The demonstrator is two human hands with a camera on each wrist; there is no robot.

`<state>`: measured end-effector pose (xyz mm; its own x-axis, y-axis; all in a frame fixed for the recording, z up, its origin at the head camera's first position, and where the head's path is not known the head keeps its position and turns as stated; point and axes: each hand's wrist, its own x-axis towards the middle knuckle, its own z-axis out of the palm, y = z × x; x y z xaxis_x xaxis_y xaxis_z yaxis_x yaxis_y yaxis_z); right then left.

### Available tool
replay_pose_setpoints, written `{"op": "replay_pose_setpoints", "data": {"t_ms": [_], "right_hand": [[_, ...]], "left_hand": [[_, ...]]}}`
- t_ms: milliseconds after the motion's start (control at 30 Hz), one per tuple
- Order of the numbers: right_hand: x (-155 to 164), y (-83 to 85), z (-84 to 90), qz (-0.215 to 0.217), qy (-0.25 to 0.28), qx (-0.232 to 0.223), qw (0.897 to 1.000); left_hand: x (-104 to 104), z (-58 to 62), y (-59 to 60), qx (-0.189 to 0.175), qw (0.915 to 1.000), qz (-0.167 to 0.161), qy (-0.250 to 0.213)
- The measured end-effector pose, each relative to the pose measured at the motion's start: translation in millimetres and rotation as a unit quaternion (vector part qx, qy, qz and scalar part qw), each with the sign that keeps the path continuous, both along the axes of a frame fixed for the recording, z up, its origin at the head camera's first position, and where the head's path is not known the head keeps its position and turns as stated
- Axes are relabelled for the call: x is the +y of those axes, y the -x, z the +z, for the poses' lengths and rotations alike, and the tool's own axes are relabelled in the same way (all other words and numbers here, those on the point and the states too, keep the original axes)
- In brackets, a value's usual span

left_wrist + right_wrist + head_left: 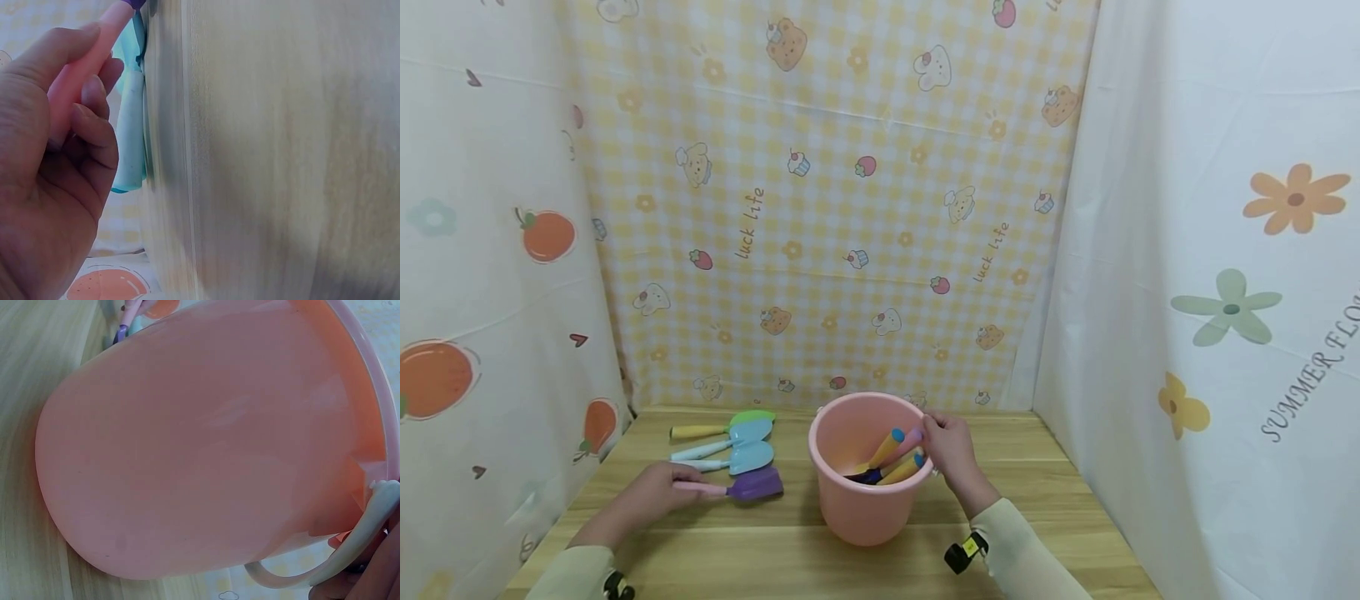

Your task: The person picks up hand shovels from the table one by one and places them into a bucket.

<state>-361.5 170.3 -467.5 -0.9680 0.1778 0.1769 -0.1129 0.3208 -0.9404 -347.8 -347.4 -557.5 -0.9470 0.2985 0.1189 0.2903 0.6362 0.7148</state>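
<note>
a green shovel [741,421] and two blue shovels [747,444] lie on the wooden table [1052,492].

One pink bucket [865,500] stands on the desk [1060,508]. Four toy shovels [741,446] lie beside it. Three more tool handles [898,457] poke from inside.

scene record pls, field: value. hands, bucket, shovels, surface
left hand: grips the pink handle of the purple shovel, which lies on the table
right hand: at the bucket rim, fingers on a pink tool handle; grip unclear
bucket: pink, upright, holds several toy tools with yellow and pink handles
other shovels: green shovel and two blue shovels lie left of the bucket
surface: wooden table
</note>
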Motion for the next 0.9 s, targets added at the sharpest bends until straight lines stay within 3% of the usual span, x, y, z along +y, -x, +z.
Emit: {"op": "replay_pose_setpoints", "data": {"t_ms": [67,167,267,300,467,900], "right_hand": [[-1,-0.7,0.5,-0.001,0.000,-0.003,1.000],[-1,-0.9,0.7,0.001,0.002,-0.004,1.000],[-1,-0.5,0.4,0.003,0.002,-0.002,1.000],[-1,-0.4,0.3,0.003,0.002,-0.002,1.000],[0,0.0,-0.6,0.002,0.005,0.003,1.000],[0,0.5,-2.3,0.001,0.004,-0.004,1.000]], "left_hand": [[-5,-6.8,5.5,0.017,0.9995,-0.021,-0.017],[-7,-7.8,6.7,0.020,0.9994,-0.019,-0.020],[-4,-3.0,3.7,0.010,0.9999,-0.001,-0.013],[0,3.2,-1.2,-0.007,0.9998,0.020,-0.007],[6,10.1,-8.4,-0.017,0.9991,0.039,-0.005],[10,21.5,-9.8,-0.026,0.9980,0.058,-0.003]]}}
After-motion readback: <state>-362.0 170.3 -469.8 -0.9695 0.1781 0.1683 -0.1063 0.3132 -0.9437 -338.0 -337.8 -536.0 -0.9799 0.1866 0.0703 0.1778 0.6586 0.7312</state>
